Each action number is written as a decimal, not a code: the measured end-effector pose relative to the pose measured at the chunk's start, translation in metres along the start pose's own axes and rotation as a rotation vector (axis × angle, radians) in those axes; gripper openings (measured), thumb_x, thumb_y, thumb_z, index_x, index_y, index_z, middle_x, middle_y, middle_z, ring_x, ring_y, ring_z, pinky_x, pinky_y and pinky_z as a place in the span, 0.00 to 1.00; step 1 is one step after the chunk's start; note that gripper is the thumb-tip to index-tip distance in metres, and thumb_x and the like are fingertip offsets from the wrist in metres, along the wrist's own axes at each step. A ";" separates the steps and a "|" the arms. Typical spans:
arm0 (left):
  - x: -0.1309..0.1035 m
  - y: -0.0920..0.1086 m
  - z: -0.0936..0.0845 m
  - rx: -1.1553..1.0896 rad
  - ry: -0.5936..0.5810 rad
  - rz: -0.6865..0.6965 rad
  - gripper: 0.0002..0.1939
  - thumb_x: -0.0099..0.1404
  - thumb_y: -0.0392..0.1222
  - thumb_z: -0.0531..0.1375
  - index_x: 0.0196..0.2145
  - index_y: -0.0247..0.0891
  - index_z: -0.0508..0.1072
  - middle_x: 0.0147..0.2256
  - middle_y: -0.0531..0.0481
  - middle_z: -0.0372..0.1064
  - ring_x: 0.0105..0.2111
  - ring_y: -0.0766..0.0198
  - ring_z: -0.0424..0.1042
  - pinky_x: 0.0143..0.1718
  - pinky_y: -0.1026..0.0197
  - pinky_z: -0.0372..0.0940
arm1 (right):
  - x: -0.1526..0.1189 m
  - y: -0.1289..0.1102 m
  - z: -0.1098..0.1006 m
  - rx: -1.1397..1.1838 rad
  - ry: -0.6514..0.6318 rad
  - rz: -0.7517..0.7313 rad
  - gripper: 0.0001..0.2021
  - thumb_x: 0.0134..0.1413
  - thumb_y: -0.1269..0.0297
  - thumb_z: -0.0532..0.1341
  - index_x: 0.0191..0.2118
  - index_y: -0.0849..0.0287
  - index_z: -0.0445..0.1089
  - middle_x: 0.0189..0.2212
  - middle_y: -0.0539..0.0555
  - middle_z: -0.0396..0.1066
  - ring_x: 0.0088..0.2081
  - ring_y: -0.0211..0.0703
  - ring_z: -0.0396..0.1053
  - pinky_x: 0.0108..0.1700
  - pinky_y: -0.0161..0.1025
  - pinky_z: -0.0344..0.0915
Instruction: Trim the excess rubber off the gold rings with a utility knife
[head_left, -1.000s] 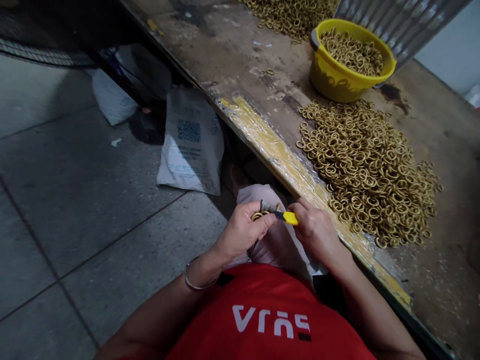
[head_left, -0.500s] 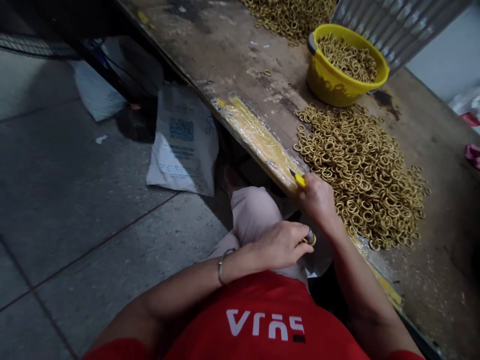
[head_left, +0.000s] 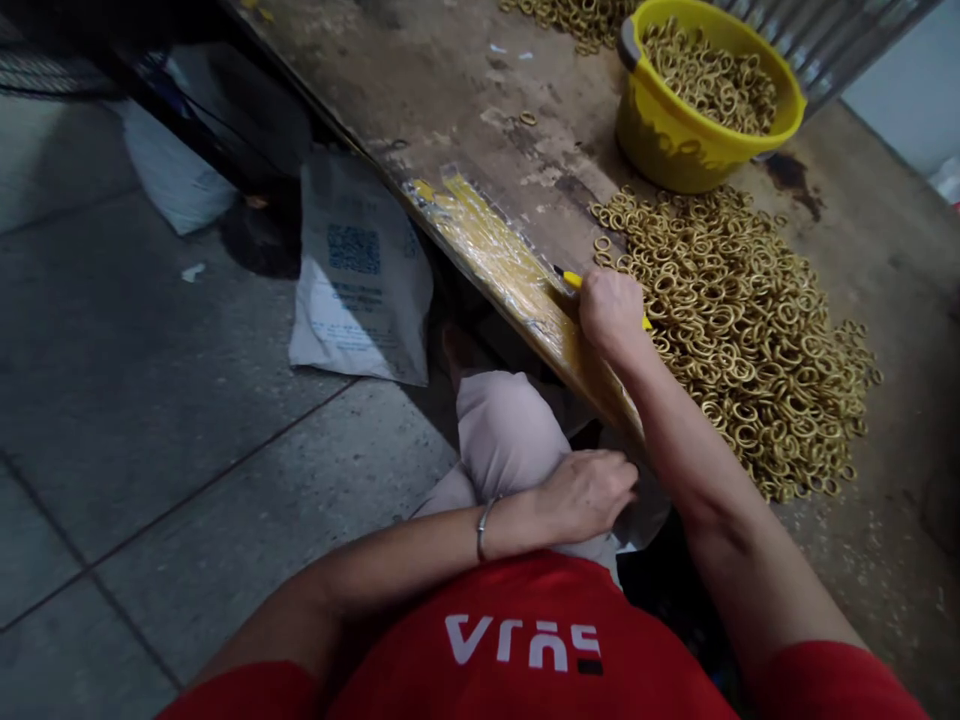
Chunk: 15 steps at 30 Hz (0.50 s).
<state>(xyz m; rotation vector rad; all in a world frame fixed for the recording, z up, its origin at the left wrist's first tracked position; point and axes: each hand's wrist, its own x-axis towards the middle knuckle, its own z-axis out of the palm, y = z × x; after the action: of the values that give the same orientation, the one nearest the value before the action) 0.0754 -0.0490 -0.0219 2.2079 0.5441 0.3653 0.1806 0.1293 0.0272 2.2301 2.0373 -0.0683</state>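
My right hand (head_left: 611,308) is closed around a slim yellow tool with a dark tip (head_left: 572,279). Its tip points up and left over the taped table edge (head_left: 510,270), and its other end pokes out behind the fist. Right beside that hand spreads a large heap of gold-coloured rings (head_left: 739,330). Lower down, by the thigh and below the table edge, my left hand (head_left: 596,490) is curled shut. Its fingertips turn away from the camera, so whatever they hold is hidden.
A yellow tub (head_left: 675,145) full of rings stands behind the heap. One loose ring (head_left: 528,118) lies on the worn wooden table (head_left: 450,90), with more rings at the far edge. A white printed sack (head_left: 364,290) leans under the table on the tiled floor (head_left: 187,380).
My right hand has moved up and away along the table edge with the yellow tool. My left hand has shifted slightly right and turned, hiding the ring seen at its fingertips before.
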 end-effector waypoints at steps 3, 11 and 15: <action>-0.018 -0.005 -0.027 -0.306 0.280 -0.168 0.11 0.69 0.43 0.61 0.29 0.38 0.70 0.28 0.49 0.72 0.29 0.62 0.71 0.33 0.60 0.65 | -0.018 0.005 -0.008 0.150 0.064 -0.023 0.12 0.58 0.75 0.55 0.41 0.68 0.75 0.38 0.65 0.76 0.40 0.52 0.72 0.41 0.42 0.63; -0.049 -0.022 -0.060 -0.700 0.870 -0.361 0.13 0.63 0.40 0.66 0.44 0.37 0.70 0.44 0.44 0.78 0.36 0.63 0.77 0.37 0.62 0.72 | -0.132 0.001 -0.006 1.573 -0.468 0.103 0.15 0.50 0.51 0.66 0.30 0.58 0.68 0.14 0.41 0.56 0.14 0.31 0.51 0.17 0.31 0.49; -0.056 -0.020 -0.054 -0.593 0.866 -0.358 0.09 0.62 0.41 0.67 0.38 0.38 0.73 0.36 0.47 0.78 0.35 0.61 0.77 0.39 0.60 0.71 | -0.160 -0.011 0.003 1.871 -0.562 0.244 0.18 0.42 0.52 0.72 0.29 0.58 0.66 0.16 0.40 0.57 0.13 0.27 0.49 0.15 0.29 0.49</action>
<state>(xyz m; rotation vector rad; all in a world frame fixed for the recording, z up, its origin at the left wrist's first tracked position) -0.0009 -0.0305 -0.0080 1.2752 1.0962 1.1337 0.1550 -0.0288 0.0423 2.2184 1.1286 -3.0511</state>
